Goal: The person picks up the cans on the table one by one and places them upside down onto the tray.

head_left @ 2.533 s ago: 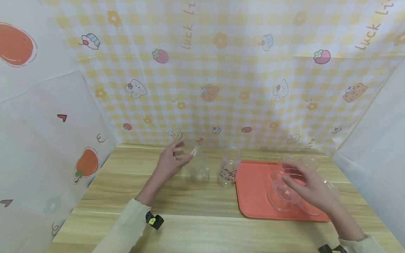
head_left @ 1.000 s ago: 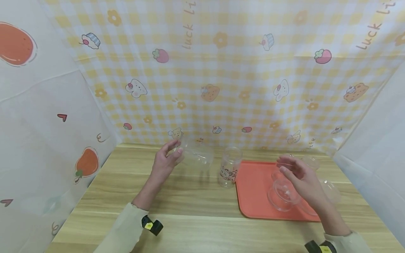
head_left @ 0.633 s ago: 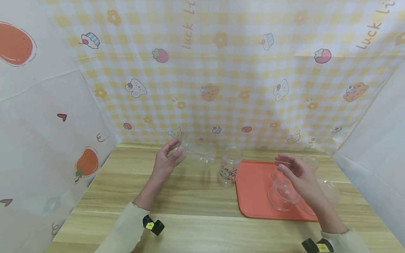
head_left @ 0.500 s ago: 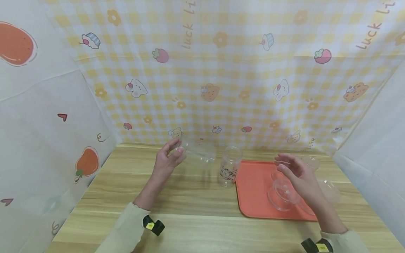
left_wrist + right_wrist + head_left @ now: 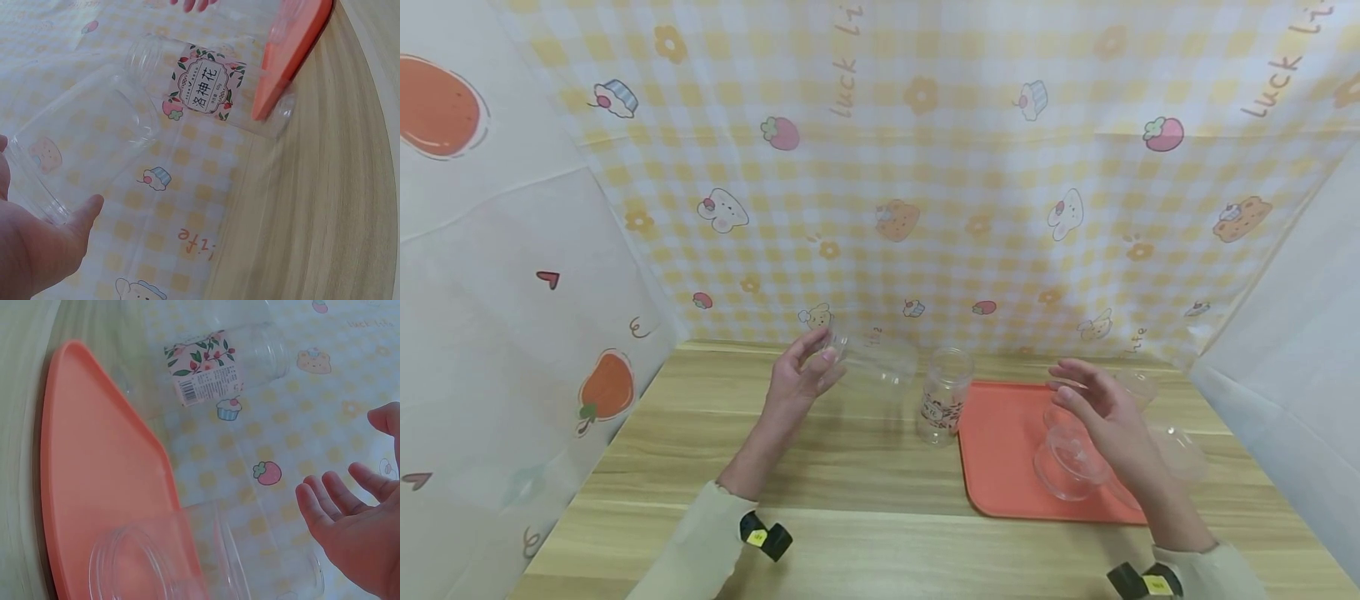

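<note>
My left hand (image 5: 796, 375) grips a clear plastic jar (image 5: 883, 367) at one end, its thumb and fingers round the rim. The jar lies almost sideways above the table, its other end pointing right; in the left wrist view the thumb lies along the edge of the clear jar (image 5: 87, 131). Just to the right stands a second clear jar (image 5: 943, 408) with a pink floral label (image 5: 206, 84). My right hand (image 5: 1105, 417) hangs above the orange tray (image 5: 1000, 450), fingers loosely bent and nothing in them, as the right wrist view of the hand (image 5: 362, 512) shows.
Several clear plastic containers sit on the tray's right side, among them a round stepped one (image 5: 1071, 462) and another (image 5: 1180, 450) by the right forearm. A yellow checked cloth (image 5: 970, 167) hangs behind the wooden table (image 5: 865, 550), with white sheets at both sides.
The left hand has lifted the unlabelled jar and turned it from near upright to almost sideways. My right hand has drifted left over the tray. The labelled jar has stayed put.
</note>
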`<state>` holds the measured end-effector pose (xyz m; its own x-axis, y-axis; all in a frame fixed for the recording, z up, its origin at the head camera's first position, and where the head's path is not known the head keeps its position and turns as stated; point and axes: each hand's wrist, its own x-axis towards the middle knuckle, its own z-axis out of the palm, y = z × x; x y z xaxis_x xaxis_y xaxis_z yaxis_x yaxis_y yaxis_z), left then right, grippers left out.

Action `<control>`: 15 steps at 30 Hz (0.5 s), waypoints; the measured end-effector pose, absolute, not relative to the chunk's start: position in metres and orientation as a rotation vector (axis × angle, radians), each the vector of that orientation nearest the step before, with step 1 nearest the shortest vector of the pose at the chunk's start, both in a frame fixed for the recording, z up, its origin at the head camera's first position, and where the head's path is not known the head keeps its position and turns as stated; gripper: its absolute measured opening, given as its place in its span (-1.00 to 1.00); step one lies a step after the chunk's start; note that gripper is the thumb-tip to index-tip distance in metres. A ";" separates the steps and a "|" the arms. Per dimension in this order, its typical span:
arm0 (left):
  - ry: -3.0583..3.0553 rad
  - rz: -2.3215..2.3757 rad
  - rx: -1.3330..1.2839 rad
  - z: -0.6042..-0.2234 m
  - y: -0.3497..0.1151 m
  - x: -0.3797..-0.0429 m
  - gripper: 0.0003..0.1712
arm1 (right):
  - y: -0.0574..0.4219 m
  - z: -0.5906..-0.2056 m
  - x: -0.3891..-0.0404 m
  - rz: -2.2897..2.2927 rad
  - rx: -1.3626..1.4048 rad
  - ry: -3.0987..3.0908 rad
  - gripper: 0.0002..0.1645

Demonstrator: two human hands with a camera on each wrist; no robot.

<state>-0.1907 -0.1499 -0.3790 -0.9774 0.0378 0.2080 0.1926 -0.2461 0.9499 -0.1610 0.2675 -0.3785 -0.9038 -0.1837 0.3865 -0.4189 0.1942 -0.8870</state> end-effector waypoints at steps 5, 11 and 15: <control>-1.861 -2.393 -0.323 -0.379 -0.149 -0.190 -0.23 | 0.265 -0.377 -0.162 1.779 0.575 -2.296 -0.48; -1.843 -2.406 -0.349 -0.378 -0.147 -0.191 -0.24 | 0.262 -0.377 -0.162 1.837 0.578 -2.266 -0.49; -1.807 -2.423 -0.351 -0.376 -0.146 -0.192 -0.26 | 0.261 -0.376 -0.162 1.872 0.585 -2.240 -0.51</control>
